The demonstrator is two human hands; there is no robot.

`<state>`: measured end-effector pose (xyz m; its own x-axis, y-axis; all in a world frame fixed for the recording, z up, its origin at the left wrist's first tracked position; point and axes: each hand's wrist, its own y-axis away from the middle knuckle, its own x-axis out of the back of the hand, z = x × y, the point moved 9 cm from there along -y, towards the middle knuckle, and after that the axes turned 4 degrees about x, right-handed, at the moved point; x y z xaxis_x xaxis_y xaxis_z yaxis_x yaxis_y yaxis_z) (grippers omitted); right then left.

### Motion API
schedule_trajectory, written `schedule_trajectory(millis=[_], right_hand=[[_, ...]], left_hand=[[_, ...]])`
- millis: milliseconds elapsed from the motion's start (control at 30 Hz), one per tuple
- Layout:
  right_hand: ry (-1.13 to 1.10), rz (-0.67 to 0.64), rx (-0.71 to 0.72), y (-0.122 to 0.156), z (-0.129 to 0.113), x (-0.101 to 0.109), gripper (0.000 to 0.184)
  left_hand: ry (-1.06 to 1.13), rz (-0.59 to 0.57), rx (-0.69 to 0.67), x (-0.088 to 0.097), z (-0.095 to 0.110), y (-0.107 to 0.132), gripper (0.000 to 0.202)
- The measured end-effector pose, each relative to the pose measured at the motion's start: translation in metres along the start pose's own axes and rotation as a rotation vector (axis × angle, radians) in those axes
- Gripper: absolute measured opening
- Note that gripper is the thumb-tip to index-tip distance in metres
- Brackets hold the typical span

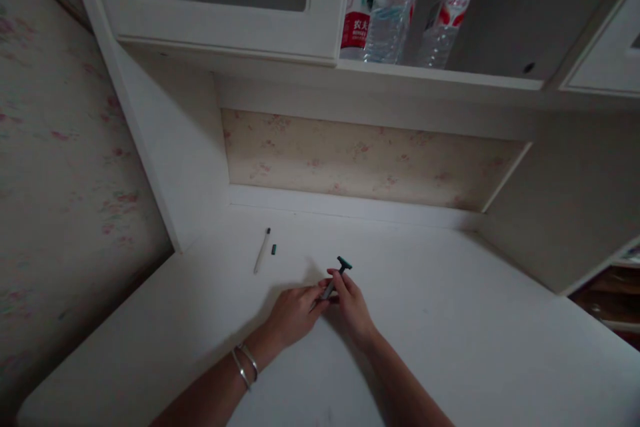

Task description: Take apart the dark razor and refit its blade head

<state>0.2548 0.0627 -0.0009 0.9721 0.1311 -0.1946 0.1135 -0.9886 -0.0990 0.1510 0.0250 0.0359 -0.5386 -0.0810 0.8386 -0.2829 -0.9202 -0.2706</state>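
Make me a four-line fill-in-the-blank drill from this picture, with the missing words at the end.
1. The left hand and right hand hold the razor by its ____.
2. The silver bangles are on the person's ____ wrist.
3. In the picture, the small green piece lies to the ____ of the slim white stick.
4. The bottles stand on a shelf ____ the desk.

Missing words: handle; left; right; above.

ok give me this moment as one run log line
left hand: on razor handle | right hand: holding razor | desk: white stick, small dark-green piece beside it
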Motion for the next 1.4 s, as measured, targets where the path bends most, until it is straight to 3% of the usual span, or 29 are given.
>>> schedule_trajectory(millis=[200,400,567,800,1200,1400], right_hand=[[-0.05,0.046,0.017,-0.001,0.0,0.005,0.046],[-0.132,0.12,-0.054,-0.001,0.007,0.013,0.043],[-0.242,0.091,-0.157,0.002,0.012,0.008,0.044],[-0.368,0.027,-0.167,0.0,0.013,0.002,0.036],[-0.354,0.015,-0.17,0.0,0.016,0.001,0.035],[-0.245,-0.007,-0.152,0.001,0.016,0.0,0.038]], left_hand=[[-0.082,-0.014,-0.066,0.001,0.007,0.001,0.035],[-0.142,0.016,-0.04,0.003,-0.002,0.0,0.035],[-0.164,0.039,-0.011,0.006,-0.01,-0.003,0.032],[-0.178,0.029,0.017,0.006,-0.013,-0.004,0.035],[-0.138,0.023,0.028,0.004,-0.017,-0.004,0.034],[0.075,0.076,0.068,0.012,-0.019,-0.006,0.031]])
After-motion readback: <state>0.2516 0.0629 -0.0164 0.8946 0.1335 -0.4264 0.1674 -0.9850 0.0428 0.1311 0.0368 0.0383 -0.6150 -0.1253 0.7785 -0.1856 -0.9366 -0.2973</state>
